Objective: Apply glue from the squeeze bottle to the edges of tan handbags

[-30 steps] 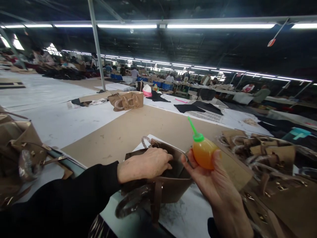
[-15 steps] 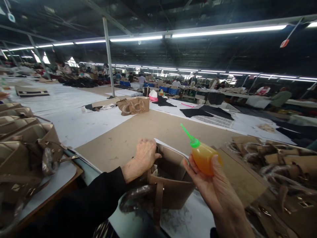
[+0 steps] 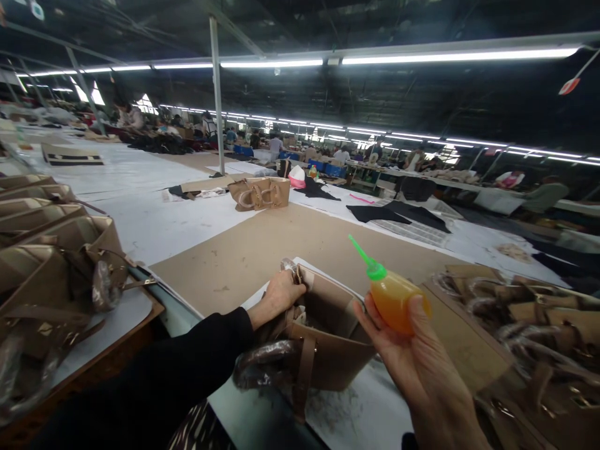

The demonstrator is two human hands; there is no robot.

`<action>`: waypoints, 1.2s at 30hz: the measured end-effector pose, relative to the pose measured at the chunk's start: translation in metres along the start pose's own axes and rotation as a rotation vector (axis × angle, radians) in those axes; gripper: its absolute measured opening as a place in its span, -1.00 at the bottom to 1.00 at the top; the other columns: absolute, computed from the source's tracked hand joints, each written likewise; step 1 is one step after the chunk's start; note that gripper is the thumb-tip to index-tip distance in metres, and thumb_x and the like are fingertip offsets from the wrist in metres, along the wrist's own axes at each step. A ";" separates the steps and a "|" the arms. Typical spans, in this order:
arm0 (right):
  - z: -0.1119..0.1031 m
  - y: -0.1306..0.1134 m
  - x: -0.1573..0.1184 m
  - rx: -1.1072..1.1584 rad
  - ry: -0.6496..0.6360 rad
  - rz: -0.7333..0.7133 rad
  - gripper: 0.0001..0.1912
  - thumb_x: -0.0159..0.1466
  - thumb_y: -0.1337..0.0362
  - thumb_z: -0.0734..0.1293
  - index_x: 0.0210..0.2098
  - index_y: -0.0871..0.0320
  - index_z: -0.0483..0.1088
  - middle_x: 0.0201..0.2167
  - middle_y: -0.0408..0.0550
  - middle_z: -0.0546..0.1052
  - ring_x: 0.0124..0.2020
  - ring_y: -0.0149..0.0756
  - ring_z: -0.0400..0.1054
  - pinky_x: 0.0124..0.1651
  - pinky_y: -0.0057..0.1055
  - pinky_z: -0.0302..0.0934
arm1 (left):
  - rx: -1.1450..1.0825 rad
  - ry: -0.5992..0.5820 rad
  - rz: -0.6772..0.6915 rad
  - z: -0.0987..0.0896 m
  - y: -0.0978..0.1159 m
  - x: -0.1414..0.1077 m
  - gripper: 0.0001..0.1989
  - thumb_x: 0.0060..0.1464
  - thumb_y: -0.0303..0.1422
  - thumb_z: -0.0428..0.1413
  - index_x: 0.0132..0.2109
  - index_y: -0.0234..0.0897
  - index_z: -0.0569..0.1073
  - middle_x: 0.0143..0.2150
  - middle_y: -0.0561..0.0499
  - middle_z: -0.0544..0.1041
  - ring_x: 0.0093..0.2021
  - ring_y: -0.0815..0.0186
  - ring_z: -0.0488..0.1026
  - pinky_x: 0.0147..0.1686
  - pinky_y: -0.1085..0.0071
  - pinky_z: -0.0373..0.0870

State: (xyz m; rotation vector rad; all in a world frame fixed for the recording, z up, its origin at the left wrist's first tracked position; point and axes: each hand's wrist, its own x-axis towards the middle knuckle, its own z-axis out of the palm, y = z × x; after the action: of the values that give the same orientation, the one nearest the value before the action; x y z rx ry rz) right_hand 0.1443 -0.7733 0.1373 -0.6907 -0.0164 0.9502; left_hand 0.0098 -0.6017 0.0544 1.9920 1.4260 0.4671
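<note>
A brown handbag (image 3: pixel 328 362) with plastic-wrapped handles stands open at the top, tilted, in front of me. My left hand (image 3: pixel 280 294) grips its far left rim, thumb over the edge and the other fingers partly hidden. In my right hand (image 3: pixel 407 350) is a squeeze bottle (image 3: pixel 396 301) of orange-yellow liquid with a green nozzle pointing up and left. That hand is beside the bag's right end, its fingertips near the rim. Inside the bag, the lining shows only in part.
Rows of brown bags stand at the left (image 3: pixel 56 269) and right (image 3: pixel 539 325). Another bag (image 3: pixel 261 192) sits farther along the table, past a brown sheet (image 3: pixel 225 262). Black fabric pieces (image 3: pixel 379 212) lie beyond. People are at work in the background.
The view has shifted, so most things sit slightly farther right. My left hand has turned lower against the bag's rim, and a wrapped handle now shows behind it. The bottle is still held.
</note>
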 end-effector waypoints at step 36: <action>-0.026 -0.009 -0.028 -0.008 0.063 0.057 -0.35 -0.15 0.23 0.68 -0.09 0.08 0.47 -0.08 0.00 0.52 -0.20 -0.08 0.46 -0.17 0.01 0.44 | 0.025 -0.414 0.616 -0.116 0.085 0.033 -0.89 -0.15 -0.36 0.19 -0.42 -0.31 0.52 -0.58 0.11 0.38 -0.49 0.35 0.30 -0.41 0.44 0.19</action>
State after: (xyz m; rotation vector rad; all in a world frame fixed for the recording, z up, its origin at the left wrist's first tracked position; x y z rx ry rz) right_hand 0.1426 -0.8115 0.1300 -0.7312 0.0549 0.9831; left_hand 0.0101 -0.5547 0.1942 2.3606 0.5586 0.2636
